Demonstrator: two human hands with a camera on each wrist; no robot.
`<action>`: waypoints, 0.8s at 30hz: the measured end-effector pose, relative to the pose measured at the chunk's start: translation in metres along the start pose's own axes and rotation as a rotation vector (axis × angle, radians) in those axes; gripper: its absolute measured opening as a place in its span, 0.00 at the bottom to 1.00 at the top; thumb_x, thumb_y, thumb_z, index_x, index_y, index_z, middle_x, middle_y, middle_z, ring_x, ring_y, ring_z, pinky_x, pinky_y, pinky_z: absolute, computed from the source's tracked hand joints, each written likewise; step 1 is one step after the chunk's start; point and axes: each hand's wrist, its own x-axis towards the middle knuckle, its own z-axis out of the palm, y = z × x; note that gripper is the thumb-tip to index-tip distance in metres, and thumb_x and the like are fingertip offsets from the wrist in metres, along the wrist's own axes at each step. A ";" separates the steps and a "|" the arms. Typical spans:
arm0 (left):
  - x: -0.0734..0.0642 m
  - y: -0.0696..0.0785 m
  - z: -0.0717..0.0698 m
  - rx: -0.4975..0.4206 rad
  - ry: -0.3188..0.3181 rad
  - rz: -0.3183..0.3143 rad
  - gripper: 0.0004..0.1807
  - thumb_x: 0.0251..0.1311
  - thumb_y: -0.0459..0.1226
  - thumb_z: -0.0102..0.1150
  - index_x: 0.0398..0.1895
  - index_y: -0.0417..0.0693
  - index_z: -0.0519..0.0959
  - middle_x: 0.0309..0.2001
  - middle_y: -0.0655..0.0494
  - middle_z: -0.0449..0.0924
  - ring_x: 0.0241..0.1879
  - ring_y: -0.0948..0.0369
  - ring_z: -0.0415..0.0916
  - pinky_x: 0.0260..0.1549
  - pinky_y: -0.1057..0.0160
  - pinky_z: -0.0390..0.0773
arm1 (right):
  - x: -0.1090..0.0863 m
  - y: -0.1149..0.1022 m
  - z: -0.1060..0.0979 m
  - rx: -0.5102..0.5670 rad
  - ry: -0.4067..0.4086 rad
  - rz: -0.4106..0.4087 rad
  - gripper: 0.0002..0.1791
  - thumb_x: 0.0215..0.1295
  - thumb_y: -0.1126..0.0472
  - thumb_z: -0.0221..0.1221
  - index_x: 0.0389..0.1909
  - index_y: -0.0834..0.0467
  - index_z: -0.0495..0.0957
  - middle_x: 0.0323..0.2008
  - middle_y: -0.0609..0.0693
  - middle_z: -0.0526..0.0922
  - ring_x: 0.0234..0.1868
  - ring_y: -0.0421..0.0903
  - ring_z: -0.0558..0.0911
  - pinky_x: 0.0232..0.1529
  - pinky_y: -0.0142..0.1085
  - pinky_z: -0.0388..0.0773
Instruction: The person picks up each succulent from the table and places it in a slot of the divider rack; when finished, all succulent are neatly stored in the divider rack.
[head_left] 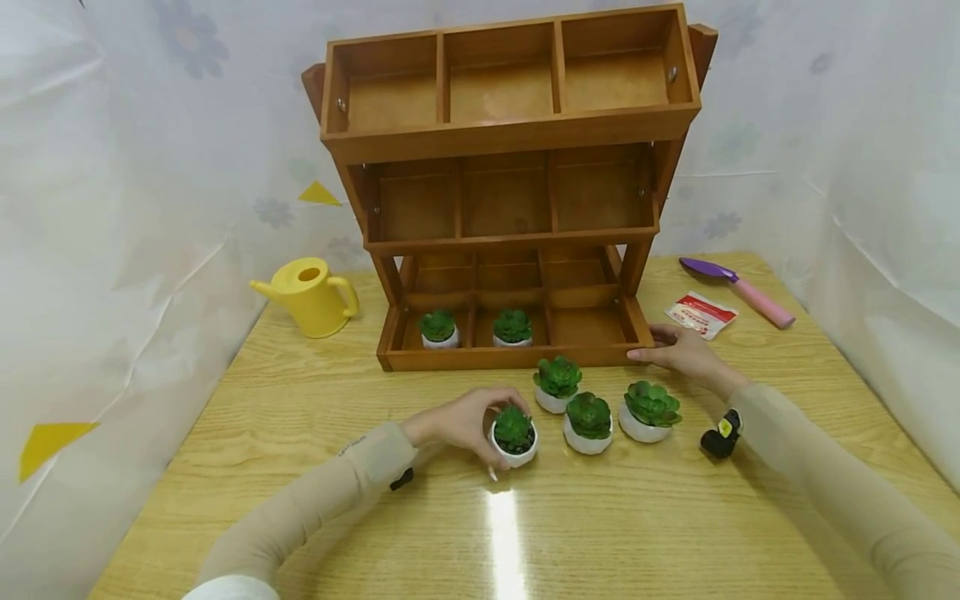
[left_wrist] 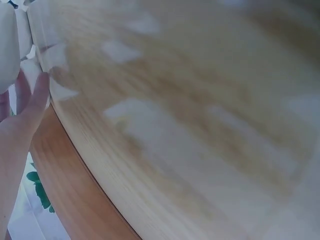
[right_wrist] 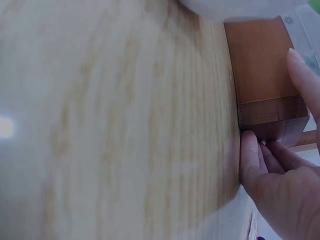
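Observation:
My left hand [head_left: 468,421] holds a small potted succulent [head_left: 514,429] by its white faceted pot, low over the table, with thumb and fingers curled round the sides. In the left wrist view the same hand [left_wrist: 22,125] shows at the left edge against a white pot. My right hand [head_left: 684,354] grips the bottom right front corner of a tiered wooden planter shelf [head_left: 510,358]; the right wrist view has its thumb and fingers [right_wrist: 250,160] about that corner. Three more potted succulents, one nearest the shelf [head_left: 557,379], one in the middle [head_left: 588,417], one at right [head_left: 651,406], stand between the hands.
Two succulents, one at left [head_left: 439,327] and one in the middle [head_left: 513,326], sit in the shelf's lowest front compartments. A yellow watering can [head_left: 315,300] stands left. Behind the right hand lie a red-and-white packet [head_left: 701,314] and a purple trowel with pink handle [head_left: 757,302].

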 end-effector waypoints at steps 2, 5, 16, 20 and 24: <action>0.000 0.001 0.000 -0.022 0.012 -0.005 0.35 0.36 0.31 0.79 0.52 0.45 0.73 0.52 0.52 0.75 0.49 0.65 0.73 0.54 0.65 0.73 | 0.000 0.000 0.000 0.003 -0.001 0.002 0.52 0.61 0.44 0.63 0.73 0.68 0.48 0.69 0.70 0.59 0.67 0.65 0.63 0.62 0.55 0.68; -0.001 0.002 0.000 -0.049 0.021 -0.020 0.36 0.36 0.30 0.79 0.53 0.45 0.73 0.53 0.52 0.74 0.50 0.64 0.74 0.56 0.64 0.72 | 0.000 0.001 0.001 0.008 -0.002 0.003 0.52 0.60 0.44 0.63 0.73 0.68 0.48 0.69 0.70 0.59 0.67 0.65 0.63 0.61 0.54 0.68; -0.001 0.001 -0.005 -0.113 0.069 -0.063 0.39 0.37 0.28 0.77 0.57 0.39 0.71 0.56 0.48 0.74 0.52 0.61 0.74 0.55 0.64 0.73 | 0.001 0.003 0.000 0.006 0.000 0.013 0.53 0.59 0.42 0.63 0.73 0.68 0.48 0.70 0.69 0.56 0.69 0.65 0.61 0.63 0.56 0.66; 0.002 0.003 -0.007 -0.145 0.118 -0.044 0.41 0.37 0.28 0.77 0.60 0.38 0.69 0.58 0.45 0.73 0.53 0.57 0.74 0.55 0.62 0.74 | 0.000 0.000 0.000 -0.007 0.002 0.011 0.54 0.59 0.41 0.63 0.73 0.68 0.47 0.70 0.69 0.55 0.69 0.66 0.60 0.63 0.56 0.65; 0.007 0.004 -0.007 -0.201 0.165 -0.036 0.41 0.38 0.26 0.76 0.60 0.42 0.69 0.59 0.46 0.71 0.52 0.57 0.74 0.52 0.62 0.76 | 0.000 0.000 0.000 -0.010 0.001 0.005 0.53 0.60 0.42 0.63 0.73 0.68 0.47 0.70 0.70 0.55 0.69 0.66 0.59 0.64 0.56 0.64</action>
